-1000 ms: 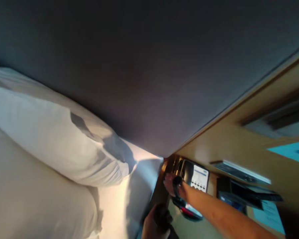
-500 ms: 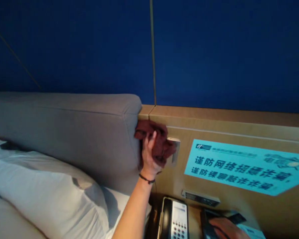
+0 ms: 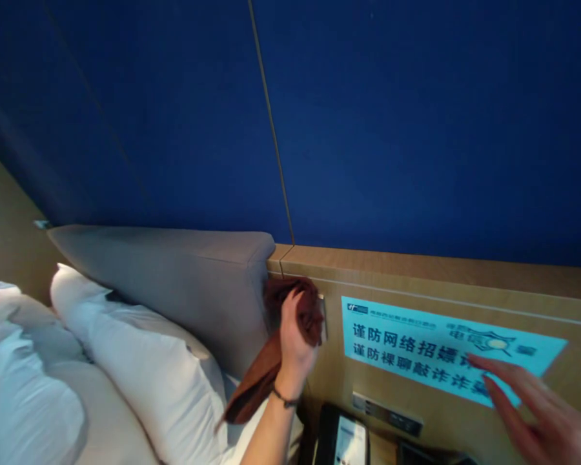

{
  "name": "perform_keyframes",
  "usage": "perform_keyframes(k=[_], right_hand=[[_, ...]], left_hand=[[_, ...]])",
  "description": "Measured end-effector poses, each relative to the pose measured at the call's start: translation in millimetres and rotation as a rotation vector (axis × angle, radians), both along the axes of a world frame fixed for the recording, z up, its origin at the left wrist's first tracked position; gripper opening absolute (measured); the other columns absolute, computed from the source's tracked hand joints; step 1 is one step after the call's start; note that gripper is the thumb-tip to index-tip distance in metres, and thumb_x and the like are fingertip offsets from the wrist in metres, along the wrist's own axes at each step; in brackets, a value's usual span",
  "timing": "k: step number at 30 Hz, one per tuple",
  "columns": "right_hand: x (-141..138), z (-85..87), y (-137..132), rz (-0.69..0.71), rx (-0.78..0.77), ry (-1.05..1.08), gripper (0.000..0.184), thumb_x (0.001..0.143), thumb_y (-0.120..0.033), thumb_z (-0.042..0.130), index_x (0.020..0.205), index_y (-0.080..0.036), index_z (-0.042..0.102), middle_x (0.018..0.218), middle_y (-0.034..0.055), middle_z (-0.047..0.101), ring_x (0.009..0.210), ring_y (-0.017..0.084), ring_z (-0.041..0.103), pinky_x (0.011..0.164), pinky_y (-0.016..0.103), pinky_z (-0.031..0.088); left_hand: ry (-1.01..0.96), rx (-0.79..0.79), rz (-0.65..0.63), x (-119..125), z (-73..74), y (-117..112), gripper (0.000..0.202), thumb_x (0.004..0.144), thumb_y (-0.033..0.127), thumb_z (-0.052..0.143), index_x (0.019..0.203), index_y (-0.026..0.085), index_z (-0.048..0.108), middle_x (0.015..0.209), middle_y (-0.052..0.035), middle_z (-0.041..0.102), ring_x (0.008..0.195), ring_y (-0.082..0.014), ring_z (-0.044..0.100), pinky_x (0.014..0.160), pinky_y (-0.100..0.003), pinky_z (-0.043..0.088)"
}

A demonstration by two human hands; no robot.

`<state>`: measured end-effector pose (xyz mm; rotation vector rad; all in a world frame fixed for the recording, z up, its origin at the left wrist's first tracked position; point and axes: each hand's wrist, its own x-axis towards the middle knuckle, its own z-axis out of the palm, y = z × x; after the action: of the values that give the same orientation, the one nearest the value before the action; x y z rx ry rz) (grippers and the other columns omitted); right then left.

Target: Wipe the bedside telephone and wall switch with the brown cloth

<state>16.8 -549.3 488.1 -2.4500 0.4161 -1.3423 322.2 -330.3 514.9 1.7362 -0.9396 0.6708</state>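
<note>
The left hand [image 3: 294,336] is clenched on a dark brown cloth rag [image 3: 275,349], pressing its bunched upper end against the tan wooden wall panel [image 3: 416,274] beside the grey padded headboard [image 3: 174,271]. The rag's long axis slants from 1 o'clock down to 7 o'clock, its loose tail hanging over the white pillow [image 3: 145,368]. At 4 o'clock, the right hand [image 3: 537,413] is released, fingers spread near the light blue printed sign [image 3: 416,342].

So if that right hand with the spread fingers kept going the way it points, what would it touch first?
Most likely the blue notice stuck on the wooden panel; the right hand already points at its lower edge, though depth is hard to judge.
</note>
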Motion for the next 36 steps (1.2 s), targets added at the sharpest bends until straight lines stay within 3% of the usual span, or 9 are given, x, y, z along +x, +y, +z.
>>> perform_keyframes(k=[4, 7, 10, 15, 19, 23, 28, 32, 36], right_hand=[[52.7, 23.6, 57.1, 0.179, -0.112, 0.041, 0.026, 0.106, -0.034, 0.038, 0.125, -0.027, 0.054, 0.114, -0.0018, 0.063, 0.103, 0.012, 0.061, 0.086, 0.023, 0.049], [82.7, 36.2, 79.3, 0.273, -0.088, 0.015, 0.023, 0.107, -0.028, 0.038, 0.122, -0.026, 0.055, 0.114, -0.0023, 0.062, 0.105, 0.011, 0.058, 0.094, 0.021, 0.044], [104.2, 42.8, 83.9, 0.317, -0.029, 0.003, 0.022, 0.106, -0.028, 0.040, 0.121, -0.025, 0.055, 0.113, -0.0010, 0.062, 0.104, 0.013, 0.059, 0.091, 0.025, 0.046], [132.8, 28.1, 93.3, 0.298, 0.085, 0.053, 0.023, 0.105, -0.033, 0.042, 0.120, -0.025, 0.056, 0.108, 0.0002, 0.065, 0.096, 0.017, 0.063, 0.083, 0.032, 0.052], [166.5, 18.8, 118.5, 0.285, 0.107, 0.173, 0.034, 0.100, -0.029, 0.036, 0.126, -0.016, 0.054, 0.119, 0.0085, 0.061, 0.108, 0.024, 0.058, 0.091, 0.045, 0.051], [200.6, 19.6, 131.9, 0.289, 0.208, 0.299, 0.049, 0.092, -0.026, 0.030, 0.129, -0.002, 0.053, 0.124, 0.0173, 0.058, 0.113, 0.029, 0.056, 0.100, 0.049, 0.047], [215.3, 9.4, 134.5, 0.268, 0.239, 0.319, 0.051, 0.090, -0.020, 0.028, 0.132, -0.005, 0.054, 0.117, 0.0159, 0.060, 0.106, 0.028, 0.058, 0.095, 0.047, 0.049], [223.3, -3.3, 146.4, 0.310, 0.363, 0.184, 0.051, 0.087, -0.018, 0.032, 0.132, -0.007, 0.051, 0.121, 0.0160, 0.059, 0.109, 0.027, 0.057, 0.098, 0.048, 0.047], [231.7, -6.9, 159.3, 0.324, 0.467, 0.059, 0.041, 0.083, -0.020, 0.039, 0.118, -0.011, 0.058, 0.116, 0.0155, 0.062, 0.107, 0.026, 0.059, 0.096, 0.045, 0.050]], left_hand=[[-0.106, 0.210, 0.013, -31.5, 21.4, -33.9, 0.046, 0.080, 0.022, 0.060, 0.124, 0.009, 0.056, 0.131, -0.0199, 0.054, 0.126, -0.0373, 0.043, 0.108, -0.059, 0.038], [-0.048, 0.373, -0.195, -59.0, 0.0, -23.8, 0.047, 0.079, 0.025, 0.064, 0.124, 0.009, 0.057, 0.130, -0.0191, 0.056, 0.126, -0.0364, 0.044, 0.109, -0.054, 0.040], [0.166, 0.322, -0.291, -72.2, -21.1, 14.3, 0.032, 0.083, 0.021, 0.061, 0.114, 0.014, 0.060, 0.118, -0.0145, 0.062, 0.112, -0.0269, 0.057, 0.099, -0.043, 0.050], [0.086, 0.008, -0.138, -47.1, 0.4, 57.5, 0.037, 0.086, 0.016, 0.053, 0.123, 0.018, 0.055, 0.123, -0.0122, 0.059, 0.118, -0.0230, 0.055, 0.103, -0.041, 0.047], [-0.009, 0.187, -0.147, -17.0, 25.5, 31.8, 0.039, 0.078, 0.013, 0.056, 0.117, 0.014, 0.057, 0.117, -0.0156, 0.059, 0.113, -0.0273, 0.054, 0.100, -0.044, 0.048], [0.138, 0.202, -0.132, -6.1, 9.4, 22.3, 0.038, 0.080, 0.009, 0.051, 0.118, 0.013, 0.057, 0.116, -0.0138, 0.058, 0.114, -0.0249, 0.053, 0.100, -0.041, 0.047], [0.402, 0.232, -0.193, 0.4, -24.6, 61.7, 0.017, 0.078, 0.008, 0.052, 0.089, 0.015, 0.063, 0.093, -0.0082, 0.064, 0.090, -0.0206, 0.062, 0.083, -0.036, 0.052], [0.191, 0.102, -0.218, 6.2, -5.3, 65.9, 0.030, 0.082, 0.015, 0.056, 0.111, 0.016, 0.063, 0.115, -0.0109, 0.062, 0.112, -0.0226, 0.056, 0.099, -0.039, 0.048], [0.016, 0.311, -0.216, 9.6, 13.3, 43.0, 0.056, 0.077, 0.006, 0.052, 0.133, 0.011, 0.052, 0.135, -0.0178, 0.051, 0.125, -0.0291, 0.048, 0.106, -0.046, 0.043]])
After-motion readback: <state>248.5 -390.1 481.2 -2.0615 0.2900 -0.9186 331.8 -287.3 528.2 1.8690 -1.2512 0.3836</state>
